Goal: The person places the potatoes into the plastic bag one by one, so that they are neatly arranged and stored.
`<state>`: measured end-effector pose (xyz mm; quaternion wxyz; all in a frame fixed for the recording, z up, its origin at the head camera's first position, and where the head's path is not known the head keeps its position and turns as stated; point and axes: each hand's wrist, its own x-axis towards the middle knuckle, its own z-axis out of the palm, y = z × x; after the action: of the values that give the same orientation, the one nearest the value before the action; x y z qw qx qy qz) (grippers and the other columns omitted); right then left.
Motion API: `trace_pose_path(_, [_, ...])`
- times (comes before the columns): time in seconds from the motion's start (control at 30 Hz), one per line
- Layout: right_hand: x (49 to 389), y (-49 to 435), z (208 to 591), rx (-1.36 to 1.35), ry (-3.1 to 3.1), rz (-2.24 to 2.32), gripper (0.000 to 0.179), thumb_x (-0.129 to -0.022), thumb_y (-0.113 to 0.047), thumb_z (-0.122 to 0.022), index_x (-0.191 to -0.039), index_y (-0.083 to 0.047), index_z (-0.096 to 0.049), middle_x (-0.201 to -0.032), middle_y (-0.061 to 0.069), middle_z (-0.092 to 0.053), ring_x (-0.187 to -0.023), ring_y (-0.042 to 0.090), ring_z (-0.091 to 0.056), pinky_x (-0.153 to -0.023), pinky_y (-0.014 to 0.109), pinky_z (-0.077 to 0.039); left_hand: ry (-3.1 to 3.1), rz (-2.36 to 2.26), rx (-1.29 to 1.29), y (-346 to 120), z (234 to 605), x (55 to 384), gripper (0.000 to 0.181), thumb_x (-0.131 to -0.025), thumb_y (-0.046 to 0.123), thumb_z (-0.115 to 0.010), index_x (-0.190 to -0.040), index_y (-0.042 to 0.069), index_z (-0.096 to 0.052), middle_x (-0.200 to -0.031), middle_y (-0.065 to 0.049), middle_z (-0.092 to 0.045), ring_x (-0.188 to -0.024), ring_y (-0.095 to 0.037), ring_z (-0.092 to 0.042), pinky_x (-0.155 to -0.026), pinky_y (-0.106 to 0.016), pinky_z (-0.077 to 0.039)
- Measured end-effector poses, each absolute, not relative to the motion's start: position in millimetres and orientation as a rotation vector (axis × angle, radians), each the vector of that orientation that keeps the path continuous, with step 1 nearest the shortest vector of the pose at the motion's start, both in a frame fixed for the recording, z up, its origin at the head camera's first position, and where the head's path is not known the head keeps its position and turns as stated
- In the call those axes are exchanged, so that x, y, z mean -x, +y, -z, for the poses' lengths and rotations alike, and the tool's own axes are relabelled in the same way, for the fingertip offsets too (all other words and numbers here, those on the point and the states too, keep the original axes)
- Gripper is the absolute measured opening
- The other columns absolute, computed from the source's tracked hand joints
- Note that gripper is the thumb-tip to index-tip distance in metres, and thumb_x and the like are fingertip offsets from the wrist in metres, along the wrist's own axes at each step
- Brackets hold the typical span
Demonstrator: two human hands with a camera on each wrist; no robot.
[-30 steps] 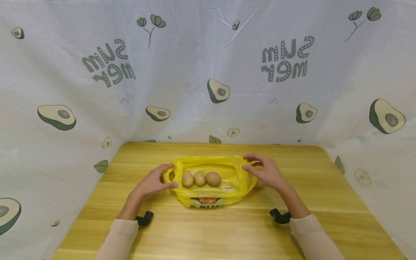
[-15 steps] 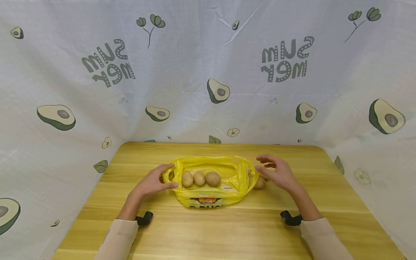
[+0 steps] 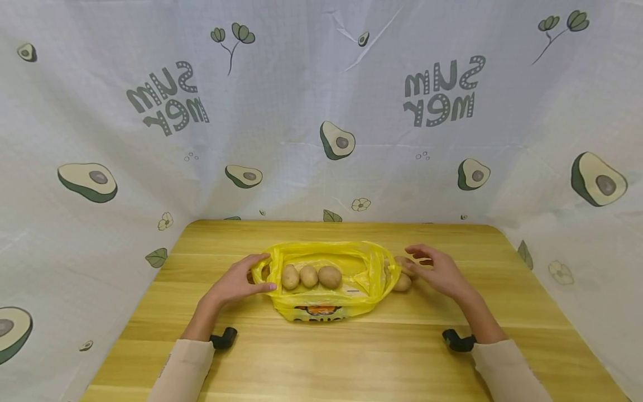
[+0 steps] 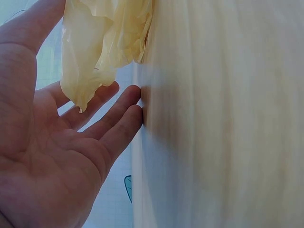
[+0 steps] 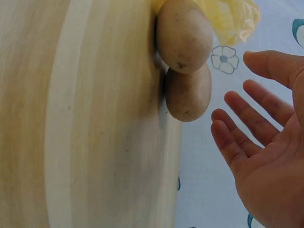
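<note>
A yellow plastic bag (image 3: pixel 321 310) stands on the table with its mouth spread wide. Several potatoes are about: three lie in a row in the bag's mouth, among them a middle potato (image 3: pixel 308 276). Two more, a front potato (image 5: pixel 184 35) and one behind it (image 5: pixel 188 95), lie on the table just right of the bag. My left hand (image 3: pixel 236 282) rests at the bag's left handle, thumb and fingers spread apart at its edge, some fingertips touching the table. My right hand (image 3: pixel 442 273) is beside the two outer potatoes, fingers loosely bent and holding nothing.
The wooden table (image 3: pixel 321 363) carries the bag near its middle. A white curtain (image 3: pixel 281 100) printed with avocados hangs behind and along both sides. Black wrist cameras, such as the right one (image 3: pixel 457 340), sit under each forearm.
My right hand has left the bag's right edge and moved right, over to the two outer potatoes, which now show more fully. My left hand and the bag have stayed put.
</note>
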<state>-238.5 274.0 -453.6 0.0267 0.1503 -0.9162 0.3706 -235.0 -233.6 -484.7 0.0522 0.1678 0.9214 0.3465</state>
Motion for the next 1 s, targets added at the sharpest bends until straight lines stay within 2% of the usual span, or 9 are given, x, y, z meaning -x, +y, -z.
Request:
trace_pose_path(0.33, [234, 280, 460, -0.474, -2.95, -1.101, 0.054, -0.105, -0.026, -0.061, -0.148, 0.003, -0.049, -0.147, 0.031, -0.052, -0.127, 0.051, -0.058, -0.102, 0.06, -0.052, 2.799, -1.064, -0.538, -231, 488, 238, 0.091, -0.085, 0.057, -0.078, -0.157, 0.013, -0.043, -0.161, -0.019, -0.042, -0.149, -0.044, -0.038, -0.116, -0.063, -0.038])
trace_pose_path(0.47, [235, 278, 467, -0.477, -2.959, -1.111, 0.052, -0.105, -0.022, -0.059, -0.15, 0.003, -0.048, -0.149, 0.032, -0.05, -0.125, 0.051, -0.059, -0.101, 0.06, -0.052, 2.806, -1.053, -0.528, -233, 488, 236, 0.091, -0.086, 0.057, -0.078, -0.157, 0.013, -0.043, -0.161, -0.019, -0.042, -0.148, -0.044, -0.039, -0.115, -0.063, -0.039])
trace_pose_path(0.83, [239, 278, 474, -0.467, -2.947, -1.12, 0.054, -0.105, -0.023, -0.06, -0.149, 0.005, -0.047, -0.147, 0.032, -0.051, -0.124, 0.05, -0.059, -0.101, 0.061, -0.051, 2.804, -1.063, -0.526, -233, 484, 233, 0.091, -0.085, 0.057, -0.079, -0.157, 0.012, -0.044, -0.161, -0.02, -0.042, -0.149, -0.045, -0.038, -0.116, -0.063, -0.038])
trace_pose_path(1.0, [239, 279, 475, -0.423, -2.968, -1.161, 0.057, -0.104, -0.024, -0.062, -0.148, 0.008, -0.046, -0.144, 0.033, -0.053, -0.121, 0.046, -0.06, -0.098, 0.057, -0.054, 2.813, -1.051, -0.524, -234, 486, 234, 0.092, -0.085, 0.058, -0.078, -0.157, 0.013, -0.044, -0.161, -0.02, -0.042, -0.149, -0.045, -0.038, -0.117, -0.063, -0.037])
